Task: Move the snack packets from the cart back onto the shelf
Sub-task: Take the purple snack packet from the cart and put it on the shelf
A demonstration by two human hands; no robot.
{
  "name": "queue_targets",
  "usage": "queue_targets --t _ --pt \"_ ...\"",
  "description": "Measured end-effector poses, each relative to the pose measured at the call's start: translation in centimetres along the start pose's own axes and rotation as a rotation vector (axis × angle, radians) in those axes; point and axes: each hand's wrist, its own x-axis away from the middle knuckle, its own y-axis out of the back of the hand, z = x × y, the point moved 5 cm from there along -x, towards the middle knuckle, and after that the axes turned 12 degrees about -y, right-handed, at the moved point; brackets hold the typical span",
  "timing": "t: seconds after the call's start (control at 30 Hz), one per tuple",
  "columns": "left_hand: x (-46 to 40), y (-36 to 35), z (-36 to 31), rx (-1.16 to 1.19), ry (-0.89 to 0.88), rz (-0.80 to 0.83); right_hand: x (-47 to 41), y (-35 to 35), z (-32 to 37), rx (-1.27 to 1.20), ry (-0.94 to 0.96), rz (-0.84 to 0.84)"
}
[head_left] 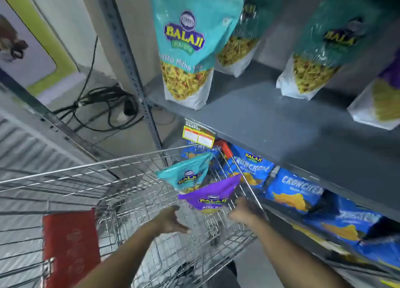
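Observation:
A wire shopping cart stands against the grey shelf. Inside its far corner lean a teal snack packet and, in front of it, a purple snack packet. My left hand reaches into the cart with fingers spread, holding nothing, just left of the purple packet. My right hand is at the purple packet's right lower edge by the cart rim; its fingers are blurred and partly hidden. On the shelf stand teal packets, another teal packet and a purple one.
Blue chip bags fill the lower shelf to the right. A yellow price tag hangs from the shelf edge. The cart's red seat flap is near me. Black cables lie on the floor beyond the metal upright.

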Motion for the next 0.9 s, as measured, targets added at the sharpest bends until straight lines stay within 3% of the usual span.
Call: queue_targets --t 0.07,0.17,0.23,0.37,0.47,0.63,0.8,0.9 --pt "-1.9 -1.6 -0.2 0.219 -0.060 -0.056 -2.2 -1.2 -0.1 -0.283 -0.028 0.083" --pt "-4.6 -2.4 -0.7 0.363 -0.155 -0.309 -5.7 -2.7 0.8 -0.564 0.044 0.219" --pt "-5.7 -2.7 -0.5 0.355 -0.206 -0.448 -7.1 -3.4 1.2 -0.560 0.055 0.186" --pt "-6.6 -2.9 -0.4 0.382 -0.344 -0.597 -8.6 -4.4 1.5 -0.438 0.159 -0.045" --pt "-5.6 -1.6 -1.1 0.450 -0.265 -0.576 -7.2 -3.8 1.6 -0.523 0.250 -0.069" --pt "-0.4 4.2 -7.5 0.519 -0.386 -0.454 -0.7 1.0 2.5 -0.755 0.441 -0.044" --pt "5.3 10.7 -17.5 0.356 -0.468 -0.430 8.3 9.9 1.3 -0.937 0.631 -0.213" --pt "6.8 12.9 -25.1 0.153 -0.603 -0.410 12.6 15.1 -1.7 -1.024 0.638 -0.363"
